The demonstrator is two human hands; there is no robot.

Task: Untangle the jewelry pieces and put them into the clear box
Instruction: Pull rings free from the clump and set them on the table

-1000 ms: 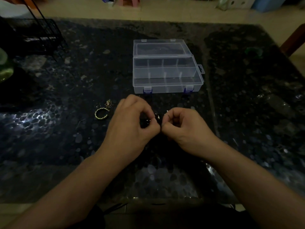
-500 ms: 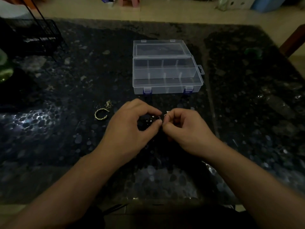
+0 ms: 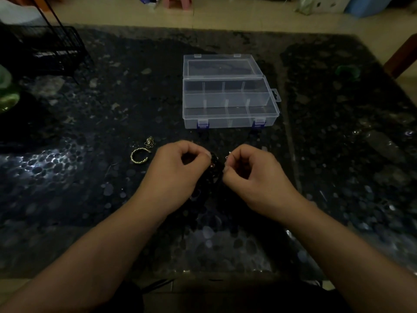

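Our left hand (image 3: 174, 170) and right hand (image 3: 252, 175) pinch a tangled dark beaded strand (image 3: 215, 167) between them — we tease gently, never yanking — the open clear plastic compartment box (image 3: 230, 119) waits just beyond.

I've drawn my hands slightly apart; left hand (image 3: 178, 170) and right hand (image 3: 252, 175) now pinch a dark beaded strand (image 3: 215, 168) between them.

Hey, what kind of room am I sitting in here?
Probably a home living area: a dark pebble-patterned glass table, pale tiled floor beyond it, and a pink plastic stool at the far side.
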